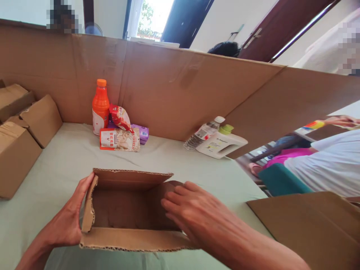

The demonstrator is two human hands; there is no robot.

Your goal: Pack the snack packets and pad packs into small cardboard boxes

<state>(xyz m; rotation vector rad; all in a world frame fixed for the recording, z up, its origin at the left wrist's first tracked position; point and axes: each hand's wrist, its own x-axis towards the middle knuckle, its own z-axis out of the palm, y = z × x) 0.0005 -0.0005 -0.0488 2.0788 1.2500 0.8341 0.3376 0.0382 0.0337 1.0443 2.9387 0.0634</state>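
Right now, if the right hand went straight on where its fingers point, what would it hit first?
Probably the left flap of the cardboard box: the right hand points leftward across its opening, and the left hand rests against that flap's outside. Depth is unclear.

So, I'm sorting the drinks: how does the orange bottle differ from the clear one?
The orange bottle stands upright; the clear bottle lies tilted beside the white jug. The orange bottle has an orange cap, the clear bottle a white one. Both are capped, near the cardboard wall.
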